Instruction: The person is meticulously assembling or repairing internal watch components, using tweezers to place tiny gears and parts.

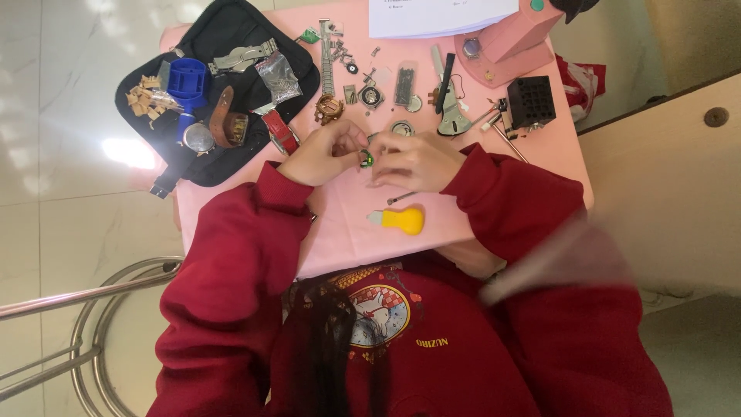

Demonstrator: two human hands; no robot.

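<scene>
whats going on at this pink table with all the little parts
A person in a red sweatshirt holds a small green part between the left hand and right hand over the pink table. A yellow-handled tool lies just in front of them. Watch parts, a metal band and an open black pouch of straps and tools are spread beyond.
</scene>
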